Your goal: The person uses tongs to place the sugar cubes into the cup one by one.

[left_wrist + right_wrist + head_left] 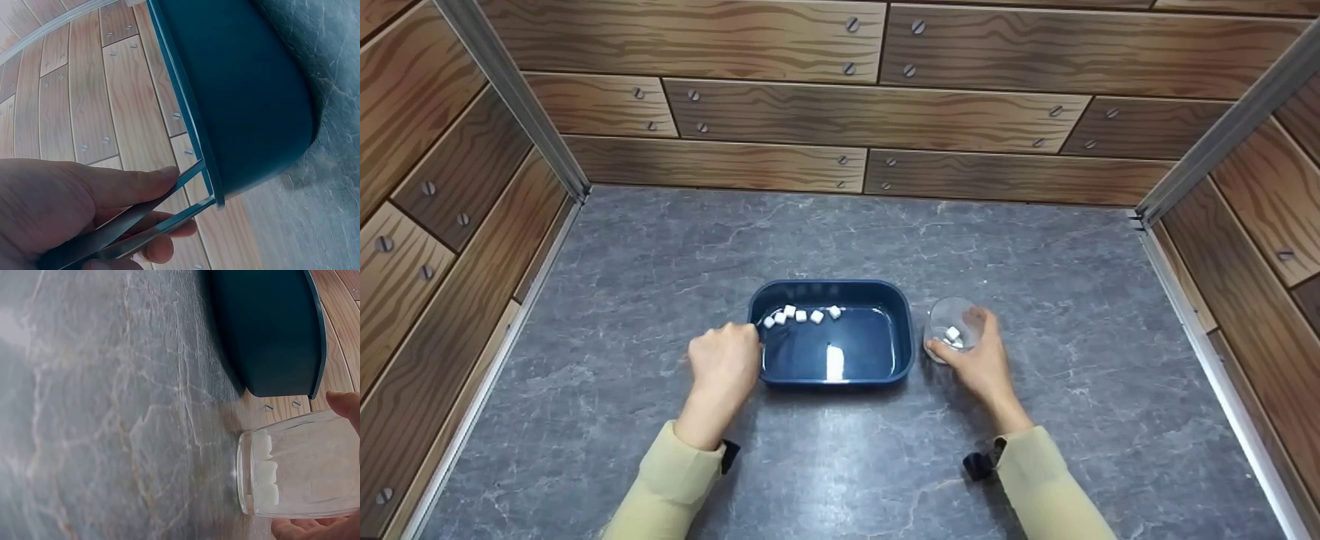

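My left hand [725, 360] is at the left rim of a dark blue basin [832, 382]. In the left wrist view it pinches metal tweezers [140, 216] between thumb and fingers; their tips reach over the rim and are hidden inside. Several white cubes [817, 317] lie in a loose row along the basin's back left. My right hand [986, 367] grips a clear drinking glass [949, 311], which stands just right of the basin. A few white cubes [266, 472] sit at the bottom of that glass.
The basin and glass stand on a grey marbled surface [840, 457]. Wood-patterned panels [780, 112] form walls at the back, left and right, with metal strips [1222, 375] along the side edges. A bright reflection shows on the basin's floor.
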### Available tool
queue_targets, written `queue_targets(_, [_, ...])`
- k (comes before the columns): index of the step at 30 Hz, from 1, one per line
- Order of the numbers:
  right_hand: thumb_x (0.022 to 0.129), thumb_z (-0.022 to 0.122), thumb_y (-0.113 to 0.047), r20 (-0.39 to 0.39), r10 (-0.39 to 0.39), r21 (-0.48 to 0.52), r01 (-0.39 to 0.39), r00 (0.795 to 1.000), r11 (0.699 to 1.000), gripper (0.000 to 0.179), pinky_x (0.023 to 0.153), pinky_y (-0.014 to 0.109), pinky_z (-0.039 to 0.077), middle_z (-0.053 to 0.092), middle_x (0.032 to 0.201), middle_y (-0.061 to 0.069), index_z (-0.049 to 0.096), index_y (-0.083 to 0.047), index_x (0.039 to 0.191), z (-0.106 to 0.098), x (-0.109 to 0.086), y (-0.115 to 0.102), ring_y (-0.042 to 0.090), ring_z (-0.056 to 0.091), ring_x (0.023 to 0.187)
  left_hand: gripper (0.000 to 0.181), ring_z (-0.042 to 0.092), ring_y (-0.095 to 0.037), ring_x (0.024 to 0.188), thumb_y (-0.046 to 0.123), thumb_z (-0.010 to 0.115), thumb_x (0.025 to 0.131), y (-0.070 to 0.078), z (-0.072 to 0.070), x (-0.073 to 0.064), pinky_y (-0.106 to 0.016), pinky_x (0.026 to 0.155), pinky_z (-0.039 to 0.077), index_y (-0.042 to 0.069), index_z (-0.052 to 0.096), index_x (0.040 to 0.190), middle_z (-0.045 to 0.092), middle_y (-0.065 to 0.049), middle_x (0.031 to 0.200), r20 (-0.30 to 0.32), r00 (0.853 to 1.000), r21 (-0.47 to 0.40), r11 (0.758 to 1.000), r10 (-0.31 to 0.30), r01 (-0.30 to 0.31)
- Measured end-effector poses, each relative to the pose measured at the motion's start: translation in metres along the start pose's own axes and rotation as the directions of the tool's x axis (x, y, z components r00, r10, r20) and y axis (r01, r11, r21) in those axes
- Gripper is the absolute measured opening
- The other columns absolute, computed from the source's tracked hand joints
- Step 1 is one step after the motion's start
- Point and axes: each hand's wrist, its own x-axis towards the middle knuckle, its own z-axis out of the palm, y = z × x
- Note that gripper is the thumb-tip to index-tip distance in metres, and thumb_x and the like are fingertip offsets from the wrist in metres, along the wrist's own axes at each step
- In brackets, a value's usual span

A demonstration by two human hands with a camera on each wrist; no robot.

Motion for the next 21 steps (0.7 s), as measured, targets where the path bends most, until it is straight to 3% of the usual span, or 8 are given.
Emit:
queue_targets(7, [0.073,0.088,-0.026,0.001,0.005,-0.006,-0.005,1.000,1.000,0.094,0.112,0.043,0.026,0.046,0.141,0.023,0.031,0.002,0.142,0.0007,0.0004,-0.0006,0.036,0.041,0.133,0.020,0.066,-0.035,0.059,0.022,0.075,0.082,-0.0005,0.0002,0.0005,-0.049,0.045,0.048,0.006,0.072,0.069,0.068,-0.014,0.069,-0.007,1.000,-0.001,1.000,-0.004,0.004])
queue_targets(21, [0.073,0.088,-0.025,0.002,-0.001,0.020,0.001,1.000,1.000,0.095,0.112,0.044,0.025,0.045,0.141,0.023,0.031,0.003,0.142,0.0000,-0.0003,-0.0014,0.037,0.039,0.134,0.028,0.064,-0.033,0.055,0.032,0.079,0.082,0.0010,-0.0023,-0.0079,-0.047,0.046,0.050,0.005,0.073,0.074,0.067,-0.013,0.067,0.068,0.997,0.038,0.999,0.026,-0.028])
